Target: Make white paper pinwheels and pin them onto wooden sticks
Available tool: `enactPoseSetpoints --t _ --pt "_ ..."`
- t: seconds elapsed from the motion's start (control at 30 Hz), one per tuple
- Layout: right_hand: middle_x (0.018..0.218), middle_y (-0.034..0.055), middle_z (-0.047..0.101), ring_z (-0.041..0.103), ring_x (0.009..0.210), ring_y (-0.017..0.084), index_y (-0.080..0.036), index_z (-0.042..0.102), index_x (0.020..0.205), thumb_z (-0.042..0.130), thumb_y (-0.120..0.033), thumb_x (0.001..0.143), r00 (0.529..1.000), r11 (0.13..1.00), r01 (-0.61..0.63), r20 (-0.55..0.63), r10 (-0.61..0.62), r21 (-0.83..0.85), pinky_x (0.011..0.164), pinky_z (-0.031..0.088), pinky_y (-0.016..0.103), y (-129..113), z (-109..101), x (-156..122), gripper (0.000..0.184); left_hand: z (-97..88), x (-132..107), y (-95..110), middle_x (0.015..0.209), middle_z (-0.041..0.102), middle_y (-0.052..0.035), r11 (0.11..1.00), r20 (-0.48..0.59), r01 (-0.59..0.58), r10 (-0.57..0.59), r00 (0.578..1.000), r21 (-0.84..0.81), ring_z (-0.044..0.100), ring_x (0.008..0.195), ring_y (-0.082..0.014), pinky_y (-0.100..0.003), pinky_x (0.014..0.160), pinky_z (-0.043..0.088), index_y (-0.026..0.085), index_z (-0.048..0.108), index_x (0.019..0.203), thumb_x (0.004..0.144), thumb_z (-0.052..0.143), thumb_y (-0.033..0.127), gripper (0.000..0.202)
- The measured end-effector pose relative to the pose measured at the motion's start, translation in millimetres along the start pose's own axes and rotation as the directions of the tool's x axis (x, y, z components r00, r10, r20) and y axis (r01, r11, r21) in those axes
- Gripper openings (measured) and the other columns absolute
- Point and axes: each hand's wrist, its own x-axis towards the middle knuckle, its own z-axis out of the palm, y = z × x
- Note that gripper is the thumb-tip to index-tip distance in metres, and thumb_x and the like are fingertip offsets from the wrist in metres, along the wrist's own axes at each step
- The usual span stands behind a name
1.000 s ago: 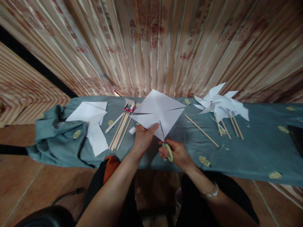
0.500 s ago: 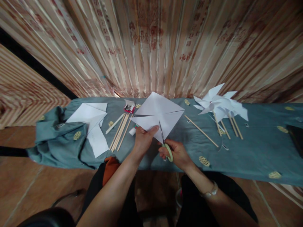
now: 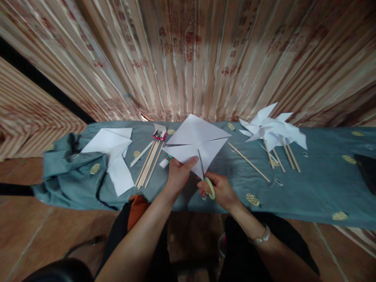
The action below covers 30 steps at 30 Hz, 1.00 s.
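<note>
Gripping green-handled scissors (image 3: pixel 210 189), the right hand (image 3: pixel 222 189) is curled; the left hand (image 3: pixel 179 175) clamps white paper (image 3: pixel 195 132) under its thumb.

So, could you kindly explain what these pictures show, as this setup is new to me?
There is no machine, just a person's bare hands, seen by one head-worn camera looking forward and down. The left hand holds a white paper sheet, slit at its left and right corners; the right hand holds green-handled scissors at the near corner. On the gray-green cloth, white papers, an open red box of small metal pieces, wooden sticks and a white tube lie to the left; another stick and white paper pinwheels lie to the right.
</note>
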Motion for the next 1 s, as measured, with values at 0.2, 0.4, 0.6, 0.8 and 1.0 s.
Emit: enactPoseSetpoints --t 0.2,0.4,0.6,0.8,1.0 --pt "0.052 -0.0024 0.061 0.052 0.044 0.009 -0.017 0.06 0.063 0.08 -0.048 0.06 1.0 1.0 0.011 0.007 -0.011 -0.013 0.042 0.043 0.02 1.6 -1.5 0.2 0.037 -0.2 0.5 -1.1 0.062 0.067 -0.0033 1.0 -0.003 -0.003 0.003 1.0 0.005 0.067 0.07 -0.0234 -0.032 0.059 0.052 0.021 0.063 0.062 0.062 0.074 0.033 0.016" --pt "0.051 -0.0028 0.06 0.051 0.043 0.008 -0.018 0.061 0.064 0.081 -0.049 0.058 1.0 1.0 0.003 -0.008 -0.003 -0.003 0.042 0.041 0.02 -2.5 -1.1 -0.8 0.037 0.6 0.9 -3.2 0.059 0.066 -0.0026 1.0 0.004 -0.019 0.019 1.0 0.002 0.065 0.064 -0.0211 -0.029 0.054 0.051 0.02 0.064 0.061 0.063 0.072 0.031 0.013" --pt "0.049 -0.0034 0.059 0.05 0.042 0.008 -0.018 0.06 0.062 0.08 -0.048 0.059 1.0 1.0 0.009 -0.023 -0.009 -0.001 0.041 0.04 0.02 -2.5 -1.0 -1.0 0.037 0.8 1.2 -3.2 0.06 0.066 -0.0019 1.0 0.008 -0.018 0.018 1.0 0.005 0.064 0.062 -0.0198 -0.028 0.053 0.05 0.021 0.065 0.061 0.063 0.072 0.031 0.013" --pt "0.049 -0.0031 0.059 0.049 0.041 0.008 -0.018 0.059 0.06 0.08 -0.045 0.061 1.0 1.0 0.012 -0.016 -0.012 -0.005 0.041 0.04 0.02 -0.9 -1.6 -0.3 0.034 0.7 1.3 -2.6 0.065 0.069 -0.0018 0.999 -0.007 -0.028 0.028 1.0 -0.023 0.062 0.061 -0.0175 -0.027 0.056 0.049 0.019 0.066 0.064 0.063 0.073 0.027 0.01" --pt "0.049 -0.0032 0.06 0.05 0.041 0.008 -0.017 0.061 0.063 0.081 -0.048 0.059 1.0 1.0 0.008 -0.008 -0.007 0.015 0.042 0.041 0.021 -0.6 -1.1 -0.6 0.038 0.0 1.5 -4.1 0.068 0.07 -0.0014 0.999 -0.006 -0.024 0.024 1.0 -0.024 0.061 0.06 -0.0169 -0.027 0.057 0.049 0.02 0.069 0.068 0.063 0.073 0.026 0.009"
